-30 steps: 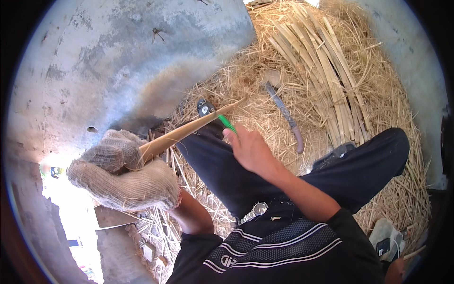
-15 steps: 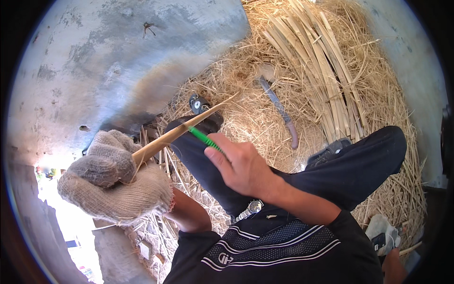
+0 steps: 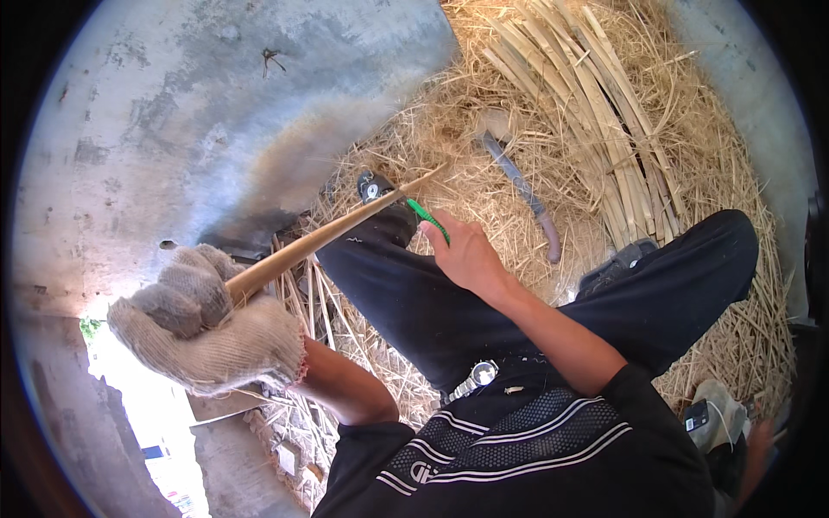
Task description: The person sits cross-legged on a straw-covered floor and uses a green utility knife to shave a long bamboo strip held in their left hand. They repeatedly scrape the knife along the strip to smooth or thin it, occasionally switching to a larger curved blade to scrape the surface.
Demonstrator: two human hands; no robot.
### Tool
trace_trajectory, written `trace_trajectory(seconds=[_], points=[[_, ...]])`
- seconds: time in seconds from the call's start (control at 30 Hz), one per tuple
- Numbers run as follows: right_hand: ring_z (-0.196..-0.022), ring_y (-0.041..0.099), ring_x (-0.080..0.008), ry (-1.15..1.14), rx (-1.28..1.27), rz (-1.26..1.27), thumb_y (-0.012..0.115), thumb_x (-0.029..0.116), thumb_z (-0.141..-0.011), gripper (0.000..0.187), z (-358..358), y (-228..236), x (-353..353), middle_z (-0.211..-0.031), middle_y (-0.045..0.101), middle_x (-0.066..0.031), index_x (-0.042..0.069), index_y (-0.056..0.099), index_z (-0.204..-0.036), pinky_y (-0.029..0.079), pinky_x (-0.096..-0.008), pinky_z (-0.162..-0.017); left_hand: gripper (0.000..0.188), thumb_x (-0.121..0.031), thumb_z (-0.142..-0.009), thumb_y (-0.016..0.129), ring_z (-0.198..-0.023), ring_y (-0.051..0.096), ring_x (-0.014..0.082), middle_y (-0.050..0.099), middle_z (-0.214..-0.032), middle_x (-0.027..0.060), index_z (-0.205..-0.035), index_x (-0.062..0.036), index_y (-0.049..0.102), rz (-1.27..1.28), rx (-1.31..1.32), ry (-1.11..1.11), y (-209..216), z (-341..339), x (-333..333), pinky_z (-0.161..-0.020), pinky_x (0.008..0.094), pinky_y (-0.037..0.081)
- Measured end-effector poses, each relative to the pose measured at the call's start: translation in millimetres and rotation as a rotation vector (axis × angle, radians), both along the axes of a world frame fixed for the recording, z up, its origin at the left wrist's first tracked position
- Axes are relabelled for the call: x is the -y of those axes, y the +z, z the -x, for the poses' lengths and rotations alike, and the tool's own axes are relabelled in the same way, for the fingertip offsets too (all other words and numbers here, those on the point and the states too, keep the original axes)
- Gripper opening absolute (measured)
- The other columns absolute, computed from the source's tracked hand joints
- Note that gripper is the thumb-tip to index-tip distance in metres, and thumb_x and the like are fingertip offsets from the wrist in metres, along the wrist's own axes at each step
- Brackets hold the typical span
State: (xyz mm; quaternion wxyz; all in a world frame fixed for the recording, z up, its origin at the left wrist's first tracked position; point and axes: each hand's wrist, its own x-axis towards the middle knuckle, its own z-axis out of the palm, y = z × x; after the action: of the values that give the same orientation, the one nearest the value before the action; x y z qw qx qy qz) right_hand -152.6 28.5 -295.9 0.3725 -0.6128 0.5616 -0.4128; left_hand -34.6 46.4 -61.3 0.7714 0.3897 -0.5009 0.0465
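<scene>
My left hand, in a thick grey-beige knit glove, is closed around the wide end of a long tapering bamboo strip. The strip slants up and to the right, its thin tip over the straw-like shavings. My bare right hand grips a slim green-handled tool near the strip's thin end. The tool's working end is too small to make out. Below both hands are my crossed legs in dark trousers.
A large knife with a worn handle lies on the shavings. Beyond it is a bundle of bamboo strips. A stained wall stands at left. A metal wristwatch rests at my waist. Pale cloth is at lower right.
My right hand and the green-handled tool have moved up and right along the strip toward its thin tip. My left hand keeps its hold; the strip has shifted slightly.
</scene>
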Motion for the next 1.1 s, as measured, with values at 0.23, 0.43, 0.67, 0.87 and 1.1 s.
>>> trace_trajectory(seconds=[0.23,0.43,0.67,0.87,1.1], points=[[-0.056,0.060,-0.0417,0.186,0.287,0.210,0.055,0.027,-0.096,0.026,-0.9,91.7,-41.5,-0.059,0.056,-0.0235,0.003,0.061,-0.105,0.046,-0.0423,-0.050,0.039,-0.023,-0.092,0.037,-0.035,0.016,0.0065,0.020,-0.043,-0.0059,-0.055,-0.0198,0.024,0.040,0.009,-0.135,-3.2,4.1,-0.1,-0.037,0.0228,0.021],[-0.055,0.061,-0.0406,0.127,0.137,0.042,0.056,0.026,-0.095,0.024,0.5,66.1,-23.7,-0.058,0.056,-0.0222,0.004,0.061,-0.104,0.045,-0.0437,-0.048,0.037,-0.023,-0.092,0.037,-0.034,0.015,0.0058,0.023,-0.041,-0.0050,-0.056,-0.0188,0.028,-0.028,0.083,-0.454,-3.9,-26.5,1.6,-0.031,0.0234,0.017],[-0.056,0.060,-0.0438,-0.036,-0.093,0.096,0.054,0.027,-0.096,0.027,4.6,1.0,-2.3,-0.058,0.058,-0.0233,0.002,0.062,-0.105,0.049,-0.0472,-0.052,0.035,-0.023,-0.088,0.037,-0.034,0.017,0.0068,0.022,-0.042,-0.0040,-0.055,-0.0180,0.026,0.053,0.142,-0.179,1.3,-2.5,10.8,-0.032,0.0236,0.019],[-0.053,0.059,-0.0413,0.181,0.247,0.249,0.053,0.029,-0.096,0.027,-0.6,84.4,-32.4,-0.057,0.056,-0.0223,0.003,0.059,-0.102,0.046,-0.0466,-0.048,0.037,-0.020,-0.087,0.041,-0.038,0.016,0.0065,0.020,-0.045,-0.0055,-0.054,-0.0200,0.023,0.048,-0.075,-0.094,-0.2,-2.0,12.1,-0.039,0.0236,0.019],[-0.061,0.063,-0.0430,0.022,0.177,0.072,0.051,0.032,-0.097,0.031,-1.6,-4.3,10.3,-0.062,0.061,-0.0230,0.002,0.059,-0.097,0.052,-0.0497,-0.055,0.037,-0.020,-0.088,0.043,-0.040,0.023,0.0076,0.023,-0.048,-0.0045,-0.055,-0.0190,0.026,-0.010,-0.090,-0.192,7.8,-2.8,10.0,-0.042,0.0244,0.023]])
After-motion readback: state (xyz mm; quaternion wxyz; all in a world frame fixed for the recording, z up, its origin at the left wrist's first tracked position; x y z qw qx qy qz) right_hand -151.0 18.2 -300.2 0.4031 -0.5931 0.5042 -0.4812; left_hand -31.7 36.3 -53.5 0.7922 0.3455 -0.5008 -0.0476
